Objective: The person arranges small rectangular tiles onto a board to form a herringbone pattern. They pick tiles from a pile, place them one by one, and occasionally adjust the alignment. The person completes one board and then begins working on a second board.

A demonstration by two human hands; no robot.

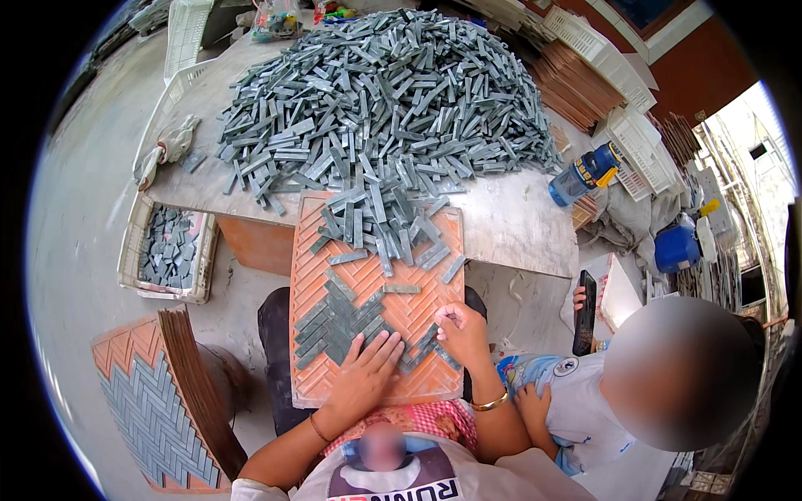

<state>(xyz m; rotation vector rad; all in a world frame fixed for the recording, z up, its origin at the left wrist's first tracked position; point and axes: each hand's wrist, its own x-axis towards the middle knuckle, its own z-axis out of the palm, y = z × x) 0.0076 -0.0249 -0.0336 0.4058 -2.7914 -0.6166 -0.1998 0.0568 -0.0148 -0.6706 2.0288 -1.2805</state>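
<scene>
An orange tray [378, 311] with a moulded herringbone pattern lies across my lap, its far end at the table's edge. Grey-green stone strips [334, 317] fill part of the pattern in a zigzag. My left hand [373, 361] rests flat on these laid strips, fingers stretched out. Over the tray's right side, my right hand [462, 332] is closed with fingertips together beside a few laid strips; whatever it may pinch is hidden. A single loose strip [401, 289] lies crosswise above the laid ones. More loose strips [380, 221] spill onto the tray's far end.
A big heap of stone strips [384, 100] covers the table [518, 225]. A blue bottle [582, 177] stands at its right. Lower left is a stack of trays [159, 409], above it a crate [205, 259] of stone pieces. At right, a person holds a phone [586, 313].
</scene>
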